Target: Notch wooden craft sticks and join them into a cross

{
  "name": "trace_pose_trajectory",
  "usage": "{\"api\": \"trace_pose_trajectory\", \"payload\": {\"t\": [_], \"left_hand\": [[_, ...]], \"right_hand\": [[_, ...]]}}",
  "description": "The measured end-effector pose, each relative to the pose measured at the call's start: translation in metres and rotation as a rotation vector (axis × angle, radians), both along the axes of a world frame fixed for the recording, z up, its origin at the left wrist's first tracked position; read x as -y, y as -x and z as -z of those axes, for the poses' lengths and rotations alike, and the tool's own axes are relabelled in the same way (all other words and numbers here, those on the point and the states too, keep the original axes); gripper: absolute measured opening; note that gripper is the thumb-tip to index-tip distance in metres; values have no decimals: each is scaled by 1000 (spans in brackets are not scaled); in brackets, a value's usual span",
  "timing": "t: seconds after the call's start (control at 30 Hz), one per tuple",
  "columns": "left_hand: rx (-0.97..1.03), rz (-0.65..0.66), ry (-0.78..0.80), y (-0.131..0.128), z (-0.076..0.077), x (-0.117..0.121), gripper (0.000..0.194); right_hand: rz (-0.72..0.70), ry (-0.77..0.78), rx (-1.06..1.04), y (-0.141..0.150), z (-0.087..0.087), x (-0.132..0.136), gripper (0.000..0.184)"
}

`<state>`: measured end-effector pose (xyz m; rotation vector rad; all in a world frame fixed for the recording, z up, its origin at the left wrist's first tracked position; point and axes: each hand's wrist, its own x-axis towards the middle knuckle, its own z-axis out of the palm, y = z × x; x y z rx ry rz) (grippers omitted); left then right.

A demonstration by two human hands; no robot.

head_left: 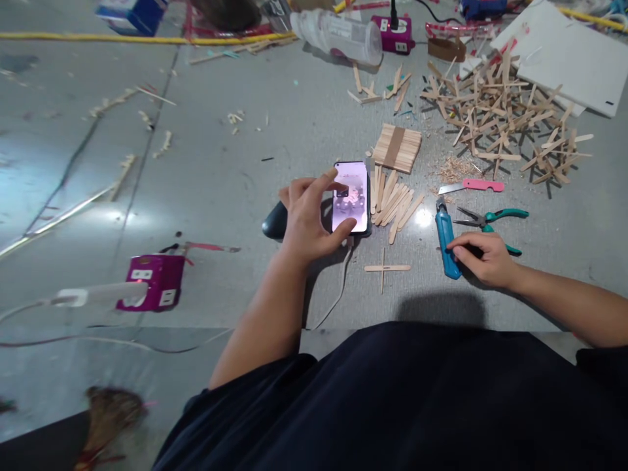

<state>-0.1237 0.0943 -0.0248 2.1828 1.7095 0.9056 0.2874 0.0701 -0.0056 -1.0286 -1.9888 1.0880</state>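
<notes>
My left hand spreads its fingers over a lit phone, with thumb and fingertips at the screen. A white cable runs from the phone's lower end. Curled fingers close my right hand beside a blue utility knife; the fingertips touch its handle, and whether anything is pinched between them cannot be made out. Green-handled pliers lie just beyond that hand, partly hidden by it. Farther up is a pink-handled blade. Two crossed sticks lie between my hands.
Loose wooden craft sticks fan out beside the phone, below a banded stick bundle. A pile of joined sticks covers the far right. A plastic bottle lies at the back, and a purple power adapter sits at left.
</notes>
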Motion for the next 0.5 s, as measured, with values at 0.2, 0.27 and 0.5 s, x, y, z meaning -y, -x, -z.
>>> {"api": "trace_pose_trajectory", "payload": {"t": [0.2,0.27,0.5], "left_hand": [[-51,79,38,-3,-1,-1,104],[-76,89,73,-3,-2,-1,107],[-16,-30,-12,-2,-11,6,107]], "right_hand": [[-1,-6,-12,0,1,0,20],[1,-8,-16,0,1,0,20],[3,5,-20,0,-1,0,20]]}}
